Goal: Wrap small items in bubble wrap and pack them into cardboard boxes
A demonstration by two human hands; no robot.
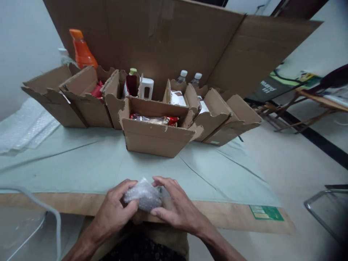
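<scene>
A small bundle of bubble wrap (145,196) is held between both hands above the table's near edge; what lies inside the wrap cannot be made out. My left hand (117,203) grips its left end, thumb in front and fingers behind. On the other end, my right hand (176,206) curls round it with thumb and fingertips. Straight ahead stands an open cardboard box (160,137) with shiny red and clear packets (156,119) inside.
Several more open cardboard boxes (73,112) line the back before a tall cardboard panel (168,40). An orange bottle (83,50) rises at the left. Flat bubble wrap sheets (27,123) lie at the left edge. A wooden chair (312,98) stands at the right.
</scene>
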